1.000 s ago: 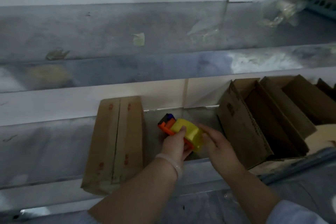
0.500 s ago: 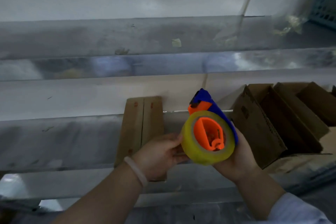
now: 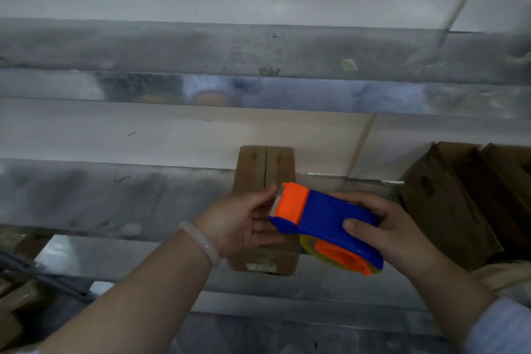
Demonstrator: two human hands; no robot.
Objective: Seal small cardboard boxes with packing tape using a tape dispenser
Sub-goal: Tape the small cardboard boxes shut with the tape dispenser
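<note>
A blue and orange tape dispenser point(image 3: 321, 217) with a yellowish tape roll hangs in the air above the metal shelf. My right hand point(image 3: 385, 227) grips its blue body from the right. My left hand point(image 3: 244, 223), with a pale bracelet on the wrist, is at its orange front end, fingers touching the serrated edge. A closed cardboard box point(image 3: 264, 172) lies flat on the shelf behind and under my hands, its centre seam facing up. My hands hide the box's middle.
Several open cardboard boxes point(image 3: 459, 204) stand at the right on the metal shelf point(image 3: 115, 198). An upper metal shelf point(image 3: 201, 49) runs across the wall with bits of tape stuck on it. More cardboard point(image 3: 14, 296) lies low at the left.
The dispenser was picked up from the shelf, then turned from roll-side facing me to lying sideways with its orange end pointing left. My view has shifted left.
</note>
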